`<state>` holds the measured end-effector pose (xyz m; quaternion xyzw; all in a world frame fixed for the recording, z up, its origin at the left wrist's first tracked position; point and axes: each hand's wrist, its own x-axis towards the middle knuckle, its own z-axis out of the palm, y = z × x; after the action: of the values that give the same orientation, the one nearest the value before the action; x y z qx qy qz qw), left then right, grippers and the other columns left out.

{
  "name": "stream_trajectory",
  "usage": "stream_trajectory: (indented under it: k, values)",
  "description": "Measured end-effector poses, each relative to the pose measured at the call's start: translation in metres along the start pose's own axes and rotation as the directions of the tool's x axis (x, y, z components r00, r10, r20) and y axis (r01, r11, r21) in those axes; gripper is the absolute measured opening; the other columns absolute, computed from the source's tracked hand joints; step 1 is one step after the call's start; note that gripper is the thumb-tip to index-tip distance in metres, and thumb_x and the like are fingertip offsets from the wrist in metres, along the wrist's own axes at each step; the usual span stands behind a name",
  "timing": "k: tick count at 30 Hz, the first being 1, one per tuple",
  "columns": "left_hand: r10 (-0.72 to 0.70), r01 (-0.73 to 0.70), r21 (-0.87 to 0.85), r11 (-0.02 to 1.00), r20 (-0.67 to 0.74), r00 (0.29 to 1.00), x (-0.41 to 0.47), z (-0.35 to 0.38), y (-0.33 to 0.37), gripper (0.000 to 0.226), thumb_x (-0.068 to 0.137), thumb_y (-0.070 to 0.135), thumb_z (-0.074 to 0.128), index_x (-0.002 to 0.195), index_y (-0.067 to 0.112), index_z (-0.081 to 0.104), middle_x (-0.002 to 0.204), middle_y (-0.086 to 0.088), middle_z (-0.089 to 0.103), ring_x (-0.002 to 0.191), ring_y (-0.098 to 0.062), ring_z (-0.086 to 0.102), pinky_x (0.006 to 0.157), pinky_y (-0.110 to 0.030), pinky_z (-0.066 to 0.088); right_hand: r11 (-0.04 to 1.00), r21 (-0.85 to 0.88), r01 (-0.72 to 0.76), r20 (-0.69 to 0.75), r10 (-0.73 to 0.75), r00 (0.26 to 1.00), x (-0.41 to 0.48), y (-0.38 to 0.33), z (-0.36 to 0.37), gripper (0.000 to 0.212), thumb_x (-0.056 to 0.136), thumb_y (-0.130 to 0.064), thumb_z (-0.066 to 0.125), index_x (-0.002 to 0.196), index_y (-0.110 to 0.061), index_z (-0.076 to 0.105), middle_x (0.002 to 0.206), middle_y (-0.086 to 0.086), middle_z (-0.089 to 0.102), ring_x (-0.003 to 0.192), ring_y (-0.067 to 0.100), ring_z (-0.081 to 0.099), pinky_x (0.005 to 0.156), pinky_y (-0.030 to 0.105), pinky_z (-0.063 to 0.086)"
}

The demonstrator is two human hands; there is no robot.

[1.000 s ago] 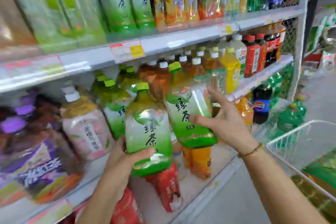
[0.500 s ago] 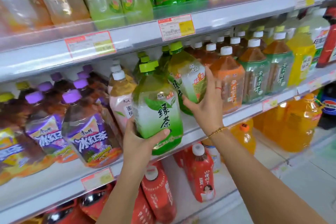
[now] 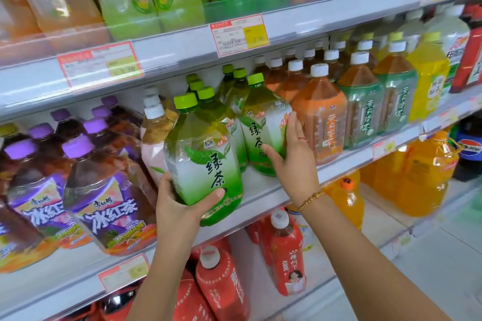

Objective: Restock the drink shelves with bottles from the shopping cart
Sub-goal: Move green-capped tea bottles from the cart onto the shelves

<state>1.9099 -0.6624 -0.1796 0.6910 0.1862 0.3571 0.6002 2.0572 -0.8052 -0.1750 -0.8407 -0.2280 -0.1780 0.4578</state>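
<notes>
My left hand (image 3: pixel 180 206) grips the base of a large green tea bottle (image 3: pixel 202 156) with a lime cap, held tilted at the front edge of the middle shelf (image 3: pixel 263 198). A second green tea bottle (image 3: pixel 260 125) stands on that shelf just to the right, and my right hand (image 3: pixel 294 161) wraps around its lower side. More green-capped tea bottles (image 3: pixel 229 78) stand in rows behind both. The shopping cart is out of view.
Purple-capped iced tea bottles (image 3: pixel 99 195) fill the shelf's left part, a pink bottle (image 3: pixel 154 143) beside my left one. Orange and green tea bottles (image 3: pixel 320 122) crowd the right. Red bottles (image 3: pixel 287 250) stand below, an upper shelf (image 3: pixel 182 49) with price tags overhangs.
Both bottles have gone from mid-air in front of the shelves up to the middle shelf. The right one now stands on the shelf; the cart has left the view.
</notes>
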Motion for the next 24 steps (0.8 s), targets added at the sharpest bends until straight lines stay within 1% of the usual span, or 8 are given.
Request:
stream_trajectory:
  k: [3,5,6,9,13,16,21,24]
  values:
    - [-0.002,0.002,-0.011,1.000,0.012,1.000,0.002,-0.001,-0.002,0.072,0.041,0.023,0.087,0.104,0.033,0.055,0.101,0.007,0.071,0.093,-0.013,0.069,0.084,-0.048,0.055,0.970,-0.239,-0.045,0.010,0.049,0.999,0.003,-0.007,-0.006,0.079,0.092,-0.035,0.055,0.149,-0.008,0.007,0.149,0.013,0.034,0.110,0.028,0.059,0.083,0.033,0.048]
    - [0.003,-0.003,0.000,1.000,0.018,1.000,0.003,-0.002,-0.004,0.077,0.038,0.021,0.093,0.104,0.034,0.055,0.102,0.007,0.071,0.094,-0.014,0.069,0.084,-0.047,0.055,0.924,-0.373,-0.085,-0.029,0.080,0.996,0.004,-0.007,-0.009,0.058,0.092,-0.024,0.057,0.139,-0.005,0.029,0.112,0.015,0.063,0.093,0.030,0.065,0.069,0.034,0.048]
    - [0.008,-0.008,0.011,1.000,0.022,1.000,0.004,-0.002,-0.005,0.076,0.038,0.022,0.095,0.102,0.035,0.055,0.102,0.007,0.071,0.094,-0.014,0.069,0.084,-0.047,0.055,0.902,-0.419,-0.100,-0.032,0.096,0.995,0.003,-0.007,-0.010,0.044,0.092,-0.020,0.057,0.129,-0.004,0.039,0.098,0.013,0.067,0.089,0.031,0.066,0.067,0.034,0.048]
    - [0.013,-0.014,0.022,1.000,0.026,1.000,0.006,-0.001,-0.006,0.073,0.039,0.023,0.094,0.099,0.037,0.056,0.102,0.007,0.071,0.093,-0.012,0.069,0.084,-0.045,0.055,0.888,-0.443,-0.124,-0.026,0.126,0.992,0.006,-0.005,-0.005,0.022,0.093,-0.013,0.054,0.112,-0.003,0.046,0.094,0.014,0.068,0.086,0.031,0.067,0.065,0.034,0.049]
    - [0.029,-0.031,0.046,0.998,0.044,0.999,0.007,-0.003,-0.009,0.075,0.040,0.030,0.093,0.104,0.035,0.056,0.104,0.007,0.071,0.095,-0.012,0.069,0.083,-0.043,0.056,0.897,-0.419,-0.139,-0.021,0.144,0.989,0.022,-0.010,0.003,0.033,0.091,0.008,0.041,0.124,0.004,0.040,0.103,0.020,0.067,0.093,0.034,0.066,0.068,0.038,0.050]
    - [0.053,-0.061,0.121,0.991,0.064,0.997,0.005,-0.004,-0.008,0.071,0.043,0.035,0.089,0.106,0.037,0.056,0.104,0.007,0.070,0.096,-0.014,0.068,0.081,-0.042,0.056,0.876,-0.469,-0.110,-0.006,0.122,0.993,0.039,-0.017,-0.006,0.030,0.089,0.013,0.036,0.117,0.008,0.046,0.109,0.022,0.064,0.098,0.035,0.065,0.075,0.039,0.053]
    - [0.123,-0.137,0.232,0.963,0.070,0.990,-0.005,0.005,0.000,0.058,0.057,0.010,0.087,0.103,0.023,0.054,0.090,0.012,0.068,0.075,0.013,0.062,0.059,-0.004,0.048,0.932,-0.357,-0.061,0.044,0.082,0.996,0.049,-0.017,-0.008,0.045,0.086,0.016,0.033,0.130,0.004,0.034,0.104,0.023,0.064,0.093,0.037,0.064,0.071,0.039,0.048]
    - [0.149,-0.165,0.251,0.954,0.082,0.985,-0.006,0.022,0.004,0.059,0.055,0.009,0.088,0.102,0.019,0.054,0.088,0.013,0.067,0.071,0.014,0.061,0.057,-0.002,0.045,0.979,-0.185,-0.086,0.116,0.109,0.987,0.046,-0.011,-0.006,0.039,0.087,0.011,0.037,0.125,0.003,0.038,0.103,0.024,0.064,0.094,0.038,0.062,0.073,0.038,0.047]
